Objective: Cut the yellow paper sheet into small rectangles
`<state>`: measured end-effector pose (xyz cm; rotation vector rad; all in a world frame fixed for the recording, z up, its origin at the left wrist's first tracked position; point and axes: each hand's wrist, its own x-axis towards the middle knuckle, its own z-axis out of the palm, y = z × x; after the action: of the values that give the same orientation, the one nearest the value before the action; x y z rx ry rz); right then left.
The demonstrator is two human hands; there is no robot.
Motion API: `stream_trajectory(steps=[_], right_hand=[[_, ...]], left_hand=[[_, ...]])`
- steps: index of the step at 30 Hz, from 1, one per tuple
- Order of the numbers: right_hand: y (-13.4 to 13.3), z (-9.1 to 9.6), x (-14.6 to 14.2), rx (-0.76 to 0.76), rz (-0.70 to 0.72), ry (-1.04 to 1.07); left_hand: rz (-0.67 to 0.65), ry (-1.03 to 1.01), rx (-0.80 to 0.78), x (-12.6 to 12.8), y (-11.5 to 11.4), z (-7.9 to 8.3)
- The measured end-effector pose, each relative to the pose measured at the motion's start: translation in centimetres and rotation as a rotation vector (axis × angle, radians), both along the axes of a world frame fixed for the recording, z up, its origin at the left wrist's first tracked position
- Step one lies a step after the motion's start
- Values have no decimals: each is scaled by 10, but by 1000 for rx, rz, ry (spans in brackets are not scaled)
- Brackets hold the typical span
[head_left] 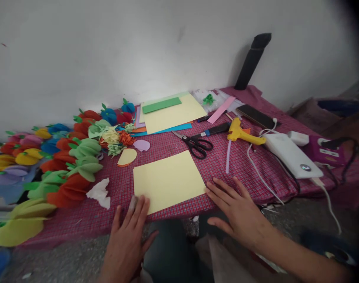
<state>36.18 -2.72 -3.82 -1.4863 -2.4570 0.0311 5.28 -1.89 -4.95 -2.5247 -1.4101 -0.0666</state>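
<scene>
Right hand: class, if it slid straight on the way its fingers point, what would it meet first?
Probably the yellow paper sheet: the right hand points up-left, fingertips just beside the sheet's right edge.

both hands lie flat, palms down, fingers spread and pointing forward. the left hand (128,239) sits lower in view. the right hand (237,210) reaches in from the right, forearm bare.
</scene>
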Motion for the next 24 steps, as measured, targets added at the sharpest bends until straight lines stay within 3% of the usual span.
stream_trajectory(steps=[5,9,12,17,20,24], right_hand=[[1,-4,2,24,30,-2],[3,-6,6,24,39,-3],[2,2,0,39,45,14],[-1,17,-41,43,160,15],[-2,11,-67,9,195,38],[-1,-6,-81,-37,223,40]], left_hand=[[93,-63,37,-24,-19,-4],[191,-192,117,-28,-34,0],[181,-247,142,-14,-37,9],[-9,-146,-10,35,-24,16],[-23,-115,-77,55,-15,10],[-60,-90,-134,58,-8,1]])
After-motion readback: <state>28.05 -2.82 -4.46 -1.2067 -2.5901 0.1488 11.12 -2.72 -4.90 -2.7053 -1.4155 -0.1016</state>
